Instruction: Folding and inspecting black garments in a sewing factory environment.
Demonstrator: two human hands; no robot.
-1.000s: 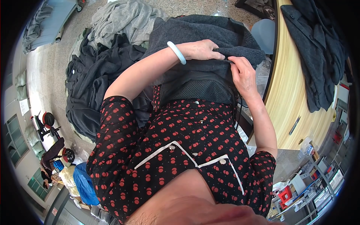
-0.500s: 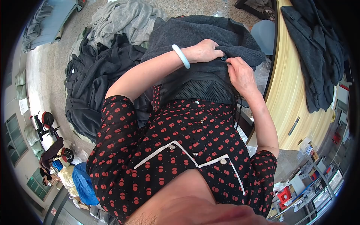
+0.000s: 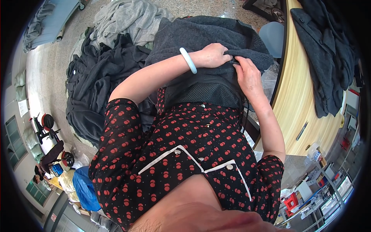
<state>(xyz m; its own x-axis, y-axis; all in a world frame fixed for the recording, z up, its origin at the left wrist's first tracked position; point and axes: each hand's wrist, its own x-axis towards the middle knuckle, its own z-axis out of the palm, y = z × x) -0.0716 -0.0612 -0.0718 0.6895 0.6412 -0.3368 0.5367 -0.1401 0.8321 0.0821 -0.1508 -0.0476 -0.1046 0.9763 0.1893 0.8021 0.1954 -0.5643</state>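
Across my lap lies a dark grey knit garment [image 3: 193, 35], its ribbed edge toward the right. My left hand [image 3: 213, 55], with a pale bangle [image 3: 188, 60] on its wrist, is closed on the garment's edge. Right beside it my right hand [image 3: 248, 75] pinches the same edge, fingertips almost touching the left ones. A small dark button [image 3: 232, 59] shows partly between the two hands; the fingers cover the rest of it.
Dark garments [image 3: 102, 85] are heaped at my left, with light grey ones [image 3: 127, 19] behind them. On the wooden table [image 3: 297, 112] at my right lie another dark buttoned garment [image 3: 322, 62] and a small slim tool [image 3: 302, 130]. A grey stool [image 3: 271, 38] stands by the table's edge.
Both hands have shifted slightly at the same spot on the garment. My fingers have closed in around the button, which showed more plainly before.
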